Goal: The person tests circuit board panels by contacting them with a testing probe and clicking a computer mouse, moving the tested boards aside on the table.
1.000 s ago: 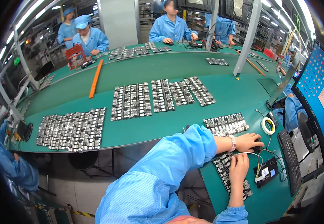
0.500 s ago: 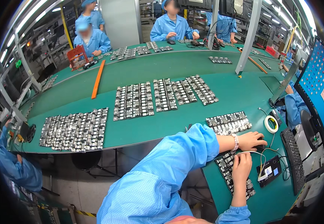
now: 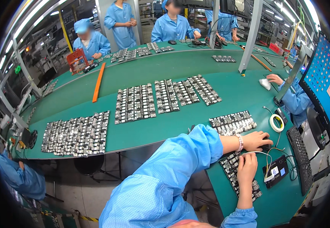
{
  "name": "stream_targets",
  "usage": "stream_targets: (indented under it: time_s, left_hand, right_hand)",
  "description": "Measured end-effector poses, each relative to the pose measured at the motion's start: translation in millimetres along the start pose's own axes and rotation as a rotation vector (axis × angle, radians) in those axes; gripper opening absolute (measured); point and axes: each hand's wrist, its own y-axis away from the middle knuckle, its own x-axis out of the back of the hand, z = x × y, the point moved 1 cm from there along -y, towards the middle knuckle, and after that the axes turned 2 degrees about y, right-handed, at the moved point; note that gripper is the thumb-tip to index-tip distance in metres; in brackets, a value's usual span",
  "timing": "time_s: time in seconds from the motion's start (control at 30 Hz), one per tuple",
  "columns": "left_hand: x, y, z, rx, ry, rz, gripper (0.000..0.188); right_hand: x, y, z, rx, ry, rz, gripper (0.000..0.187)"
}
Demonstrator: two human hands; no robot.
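Fingers of the left hand curl over a dark object at lower right; the right hand pinches a white cable.

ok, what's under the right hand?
Under the right hand lies a tray of small silver parts on the green table; rows show either side. A white cable runs past its fingertips. Whatever sits beneath the palm is covered.
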Motion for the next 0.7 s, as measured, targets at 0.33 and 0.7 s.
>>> stream_targets:
  time_s: [0.33,0.7]
  left_hand:
    - [-1.6,-1.1,-0.5,-0.007,0.009,-0.001,0.062]
    - [0.8,-1.4,1.3,-0.001,-0.014,-0.014,0.063]
  right_hand:
    - [0.0,-0.1,0.0,0.003,0.007,0.009,0.011]
    - [0.1,-0.9,-0.5,0.006,-0.045,0.032,0.013]
